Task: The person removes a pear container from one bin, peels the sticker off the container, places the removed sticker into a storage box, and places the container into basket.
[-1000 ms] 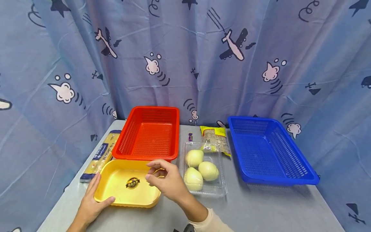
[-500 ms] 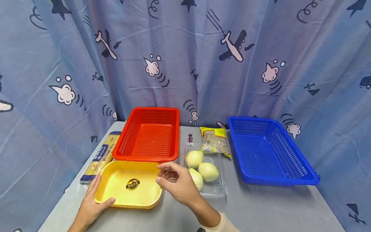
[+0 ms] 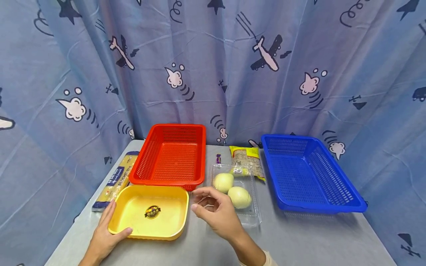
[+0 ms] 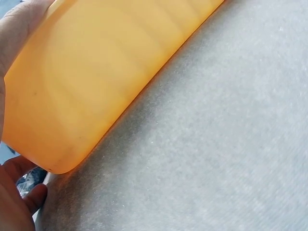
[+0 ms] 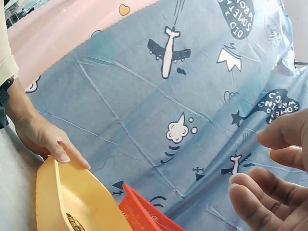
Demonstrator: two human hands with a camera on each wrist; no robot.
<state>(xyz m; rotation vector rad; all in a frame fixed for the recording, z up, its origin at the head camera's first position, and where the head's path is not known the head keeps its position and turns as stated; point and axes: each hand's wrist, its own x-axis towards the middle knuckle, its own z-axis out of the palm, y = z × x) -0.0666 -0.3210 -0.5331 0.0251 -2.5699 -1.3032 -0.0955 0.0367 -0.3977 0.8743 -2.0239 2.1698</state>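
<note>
My left hand (image 3: 103,229) grips the near-left corner of a yellow plastic basin (image 3: 169,232), thumb by the front rim and fingers along the left side. A round printed label shows on the basin's floor. In the left wrist view the basin's smooth outer wall (image 4: 110,62) rises beside the hand. My right hand (image 3: 216,214) hovers just right of the basin, fingers loosely bent and holding nothing. It overlaps the near-left part of a clear plastic box (image 3: 251,220) with pale round fruits (image 3: 239,197) inside. The right wrist view shows the thumb and fingertips (image 5: 248,195) apart.
Behind the basin stands a red basket (image 3: 176,159); a blue basket (image 3: 306,177) stands at the right. A long yellow-and-blue packet (image 3: 116,179) lies at left. Behind the clear box are a yellow-topped bag (image 3: 247,155) and a small purple-wrapped candy (image 3: 218,158). A patterned curtain (image 3: 213,74) hangs behind.
My right hand has moved right from over the basin's right rim to in front of the clear box, covering the nearest fruit. The left hand and the basin stay in place.
</note>
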